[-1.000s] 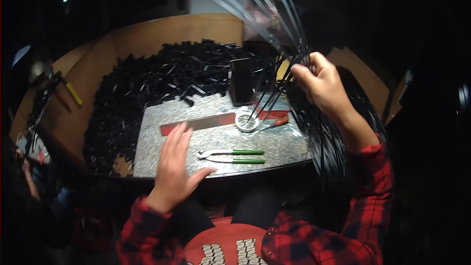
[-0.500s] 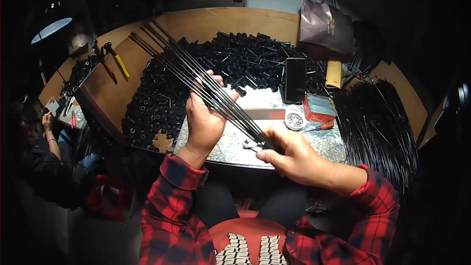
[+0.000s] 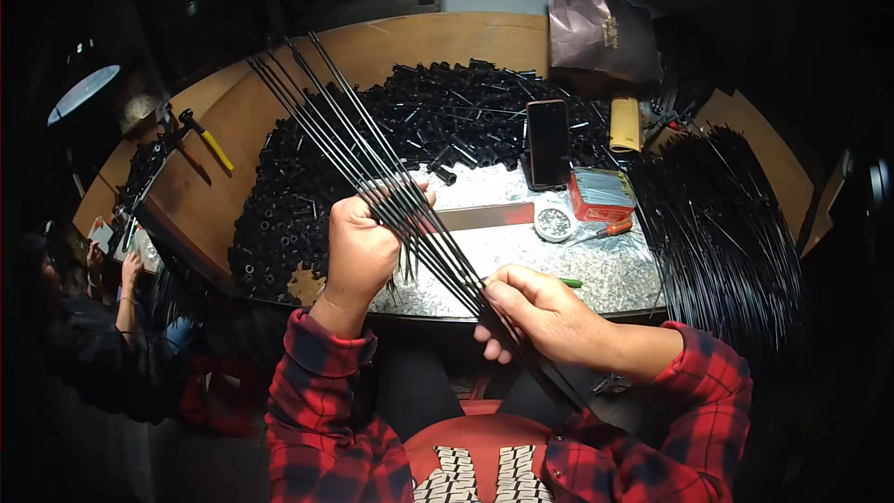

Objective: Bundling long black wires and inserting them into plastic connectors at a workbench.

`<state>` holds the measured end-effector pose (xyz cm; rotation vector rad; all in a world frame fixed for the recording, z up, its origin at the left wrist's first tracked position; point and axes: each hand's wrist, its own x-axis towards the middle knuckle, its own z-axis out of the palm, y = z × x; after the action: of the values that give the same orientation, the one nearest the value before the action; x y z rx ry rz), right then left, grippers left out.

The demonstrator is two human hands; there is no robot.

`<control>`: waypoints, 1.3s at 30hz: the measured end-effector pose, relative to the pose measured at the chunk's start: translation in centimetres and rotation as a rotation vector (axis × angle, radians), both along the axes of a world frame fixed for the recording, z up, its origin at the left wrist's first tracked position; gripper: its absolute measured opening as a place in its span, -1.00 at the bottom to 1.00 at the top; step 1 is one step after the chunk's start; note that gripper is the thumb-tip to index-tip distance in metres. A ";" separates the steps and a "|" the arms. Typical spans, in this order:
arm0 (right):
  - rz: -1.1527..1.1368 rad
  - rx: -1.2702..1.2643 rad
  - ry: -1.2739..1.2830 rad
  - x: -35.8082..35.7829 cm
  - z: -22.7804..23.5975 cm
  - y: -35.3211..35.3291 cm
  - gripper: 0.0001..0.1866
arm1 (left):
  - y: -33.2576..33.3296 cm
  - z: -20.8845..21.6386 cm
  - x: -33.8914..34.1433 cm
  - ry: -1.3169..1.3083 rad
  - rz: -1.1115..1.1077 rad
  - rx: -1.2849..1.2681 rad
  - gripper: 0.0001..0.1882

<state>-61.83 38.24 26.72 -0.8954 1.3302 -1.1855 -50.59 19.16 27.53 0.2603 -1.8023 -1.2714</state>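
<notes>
A fanned bundle of long, thin black rods (image 3: 321, 135) slants across the front of me, from the upper left down toward my lap. My left hand (image 3: 361, 247) is closed around the middle of the bundle, and a few short dark ends hang below its fingers. Lower down, my right hand (image 3: 549, 317) pinches the rods between thumb and fingers, where they lie close together. Their lower ends run past the table edge over my legs. Both hands are above the near edge of the pale speckled worktop (image 3: 605, 289).
A heap of black tubular parts (image 3: 438, 121) fills the back and left. Beyond the worktop stand a phone (image 3: 548, 144), a red box (image 3: 601, 194) and a round white dish (image 3: 554, 223). More black rods (image 3: 726, 233) lie at right. Another person's hand (image 3: 131, 267) shows at far left.
My left hand has gone from palm up, with fingers loose under the rods, to a closed grip around them. The bundle's lower ends now reach further toward my lap, past my right hand.
</notes>
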 end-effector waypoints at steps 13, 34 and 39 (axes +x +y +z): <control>-0.340 -0.480 0.847 -3.5 -0.6 0.9 -0.75 | 2.0 -1.3 0.2 -0.028 -0.015 0.043 -0.83; -1.071 0.364 1.455 -28.8 -11.6 15.0 -0.76 | 1.5 -1.5 1.7 -0.059 0.051 -0.027 -0.81; -0.930 0.522 1.576 -27.0 -10.9 14.7 -0.74 | 1.8 -1.4 1.6 -0.091 0.080 -0.049 -0.79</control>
<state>-88.81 52.93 15.78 -0.7519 3.3863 -0.4485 -49.03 20.94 26.17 0.3645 -1.8789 -1.1743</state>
